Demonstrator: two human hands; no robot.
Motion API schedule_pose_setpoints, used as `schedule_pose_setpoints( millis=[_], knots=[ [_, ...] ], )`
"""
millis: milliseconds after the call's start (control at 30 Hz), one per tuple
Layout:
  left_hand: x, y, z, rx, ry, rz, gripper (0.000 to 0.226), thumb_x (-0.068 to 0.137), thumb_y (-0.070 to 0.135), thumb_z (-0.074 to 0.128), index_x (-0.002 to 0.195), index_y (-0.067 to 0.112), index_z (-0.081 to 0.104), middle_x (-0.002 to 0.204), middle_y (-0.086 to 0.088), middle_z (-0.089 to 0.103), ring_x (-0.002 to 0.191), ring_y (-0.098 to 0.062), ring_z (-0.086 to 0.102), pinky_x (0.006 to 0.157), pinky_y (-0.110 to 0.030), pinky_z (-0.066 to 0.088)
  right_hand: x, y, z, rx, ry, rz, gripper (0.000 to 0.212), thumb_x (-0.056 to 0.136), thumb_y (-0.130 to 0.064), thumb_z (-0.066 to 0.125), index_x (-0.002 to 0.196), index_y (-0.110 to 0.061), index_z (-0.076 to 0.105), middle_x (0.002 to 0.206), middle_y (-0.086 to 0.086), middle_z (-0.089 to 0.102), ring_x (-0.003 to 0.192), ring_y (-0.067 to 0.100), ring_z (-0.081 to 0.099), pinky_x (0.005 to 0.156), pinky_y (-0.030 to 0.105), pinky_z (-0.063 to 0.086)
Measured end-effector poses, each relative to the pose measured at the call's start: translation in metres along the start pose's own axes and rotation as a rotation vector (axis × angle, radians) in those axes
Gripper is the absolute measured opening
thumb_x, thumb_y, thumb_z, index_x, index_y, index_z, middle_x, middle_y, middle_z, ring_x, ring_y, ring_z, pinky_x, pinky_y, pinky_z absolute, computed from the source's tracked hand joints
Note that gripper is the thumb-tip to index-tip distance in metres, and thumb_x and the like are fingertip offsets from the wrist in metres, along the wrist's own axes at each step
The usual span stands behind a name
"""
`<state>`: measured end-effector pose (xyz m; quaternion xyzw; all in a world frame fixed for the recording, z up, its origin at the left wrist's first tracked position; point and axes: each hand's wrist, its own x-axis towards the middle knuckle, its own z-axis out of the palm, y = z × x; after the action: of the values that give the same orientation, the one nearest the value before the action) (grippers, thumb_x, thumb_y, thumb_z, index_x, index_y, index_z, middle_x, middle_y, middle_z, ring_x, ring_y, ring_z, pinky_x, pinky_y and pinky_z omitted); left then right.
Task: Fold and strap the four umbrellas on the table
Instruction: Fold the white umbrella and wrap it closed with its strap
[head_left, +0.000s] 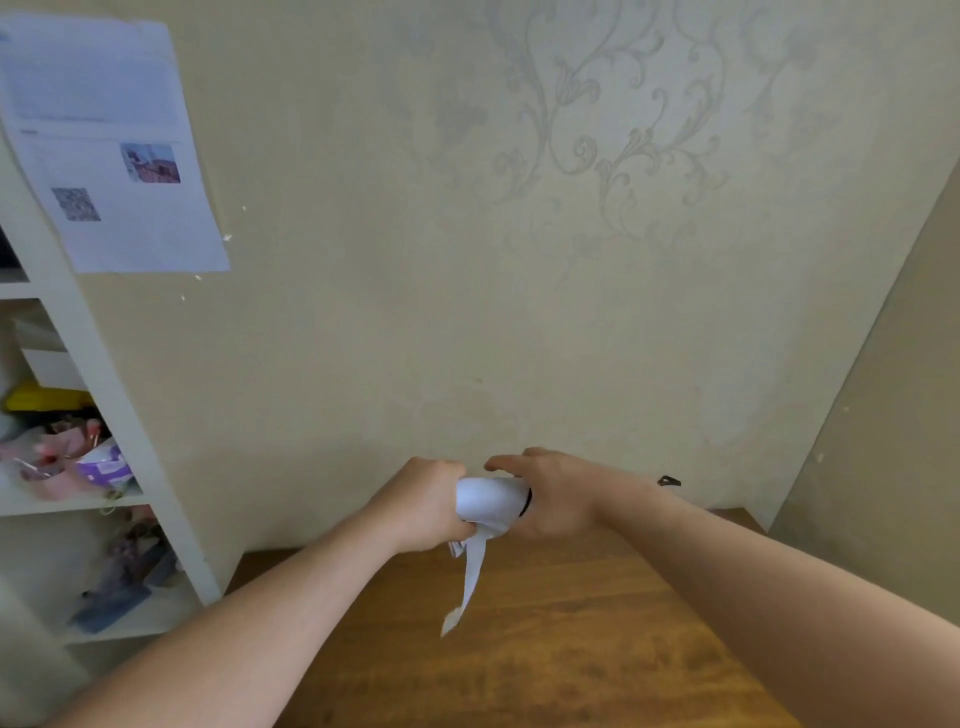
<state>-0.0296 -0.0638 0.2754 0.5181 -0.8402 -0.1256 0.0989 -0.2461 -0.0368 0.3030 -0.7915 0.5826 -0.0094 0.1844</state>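
White umbrella (491, 499) rolled, our left hand (426, 506) and right hand (553, 496) gripping it; strap (470, 582) hangs unfastened, other umbrellas unseen.

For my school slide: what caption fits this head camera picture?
Two hands, left hand and right hand, grip a white umbrella, strap dangling.

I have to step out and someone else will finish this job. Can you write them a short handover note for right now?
Left hand: grips one end of the white umbrella.
Right hand: curled round its other end.
Umbrella: held in the air over the wooden table, canopy rolled; its strap hangs loose.
Done: this one looks folded.
Left: wrap and fasten the strap. No other umbrellas are in view, so how many remain cannot be told. A small dark object lies at the table's far right edge.
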Motion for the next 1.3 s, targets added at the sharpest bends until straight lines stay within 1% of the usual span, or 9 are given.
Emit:
schedule_pose_setpoints(
  millis=[133, 233, 333, 500, 767, 933, 1067, 1200, 1300],
  knots=[
    [0.007, 0.011, -0.003, -0.073, -0.010, -0.036, 0.040, 0.074, 0.040, 0.084, 0.109, 0.028, 0.067, 0.099, 0.008, 0.070, 0.088, -0.013, 0.066, 0.075, -0.034, 0.059, 0.006, -0.014, 0.011, -0.163, 0.146, -0.036, 0.061, 0.086, -0.064, 0.064, 0.140, -0.042, 0.045, 0.122, -0.004, 0.056, 0.113, 0.027, 0.059, 0.092, 0.044, 0.051],
    [0.009, 0.015, -0.005, -0.108, -0.038, -0.069, 0.038, 0.071, 0.046, 0.083, 0.100, 0.029, 0.065, 0.092, 0.009, 0.068, 0.082, -0.012, 0.067, 0.069, -0.032, 0.057, 0.011, -0.005, 0.020, -0.305, 0.228, -0.043, 0.063, 0.087, -0.073, 0.060, 0.134, -0.034, 0.046, 0.116, -0.001, 0.059, 0.107, 0.030, 0.061, 0.080, 0.040, 0.047],
    [0.006, 0.012, -0.003, -0.153, -0.077, -0.087, 0.038, 0.067, 0.050, 0.082, 0.091, 0.029, 0.062, 0.088, 0.006, 0.068, 0.078, -0.014, 0.068, 0.064, -0.033, 0.055, 0.007, 0.014, 0.026, -0.246, 0.282, -0.063, 0.066, 0.085, -0.082, 0.055, 0.127, -0.031, 0.048, 0.108, 0.000, 0.061, 0.100, 0.030, 0.062, 0.072, 0.038, 0.046],
    [0.001, 0.005, 0.005, -0.294, -0.182, -0.098, 0.044, 0.059, 0.048, 0.083, 0.090, 0.023, 0.065, 0.083, 0.002, 0.065, 0.067, -0.013, 0.060, 0.057, -0.029, 0.045, 0.002, 0.023, 0.029, -0.233, 0.246, 0.015, 0.070, 0.072, -0.095, 0.056, 0.094, -0.028, 0.052, 0.083, -0.006, 0.063, 0.080, 0.022, 0.062, 0.062, 0.035, 0.044],
    [0.003, 0.003, 0.001, -0.133, -0.281, -0.022, 0.042, 0.064, 0.052, 0.082, 0.094, 0.030, 0.062, 0.090, 0.008, 0.067, 0.073, -0.013, 0.059, 0.063, -0.031, 0.044, 0.001, 0.017, 0.033, -0.273, 0.160, 0.117, 0.074, 0.071, -0.099, 0.048, 0.088, -0.027, 0.050, 0.085, -0.003, 0.061, 0.082, 0.024, 0.060, 0.074, 0.039, 0.055],
    [0.006, 0.015, -0.016, 0.163, -0.082, 0.173, 0.061, 0.063, 0.065, 0.073, 0.117, 0.041, 0.056, 0.107, 0.016, 0.062, 0.097, -0.015, 0.059, 0.080, -0.036, 0.053, 0.007, 0.006, 0.024, -0.151, 0.187, 0.195, 0.071, 0.065, -0.101, 0.049, 0.082, -0.032, 0.047, 0.088, -0.004, 0.059, 0.088, 0.025, 0.060, 0.073, 0.039, 0.051],
    [0.010, 0.013, -0.024, 0.219, 0.023, 0.213, 0.049, 0.064, 0.066, 0.074, 0.098, 0.036, 0.053, 0.090, 0.013, 0.059, 0.083, -0.015, 0.058, 0.067, -0.034, 0.049, 0.003, 0.005, 0.006, -0.128, 0.209, 0.194, 0.076, 0.064, -0.102, 0.048, 0.083, -0.029, 0.053, 0.085, -0.007, 0.063, 0.082, 0.018, 0.062, 0.071, 0.038, 0.053],
    [0.007, 0.006, -0.011, 0.176, 0.021, 0.229, 0.052, 0.070, 0.057, 0.080, 0.108, 0.032, 0.056, 0.098, 0.011, 0.060, 0.087, -0.015, 0.059, 0.072, -0.037, 0.053, 0.003, 0.015, 0.010, -0.067, 0.196, 0.210, 0.079, 0.062, -0.103, 0.049, 0.082, -0.027, 0.058, 0.078, -0.006, 0.065, 0.076, 0.015, 0.062, 0.071, 0.039, 0.053],
    [0.006, 0.004, -0.005, 0.157, 0.002, 0.214, 0.047, 0.070, 0.054, 0.081, 0.103, 0.031, 0.055, 0.095, 0.011, 0.060, 0.084, -0.015, 0.060, 0.070, -0.036, 0.053, 0.006, 0.018, 0.018, 0.084, 0.138, 0.181, 0.073, 0.064, -0.096, 0.059, 0.077, -0.025, 0.059, 0.071, -0.008, 0.064, 0.069, 0.015, 0.062, 0.065, 0.035, 0.048]
  ],
)
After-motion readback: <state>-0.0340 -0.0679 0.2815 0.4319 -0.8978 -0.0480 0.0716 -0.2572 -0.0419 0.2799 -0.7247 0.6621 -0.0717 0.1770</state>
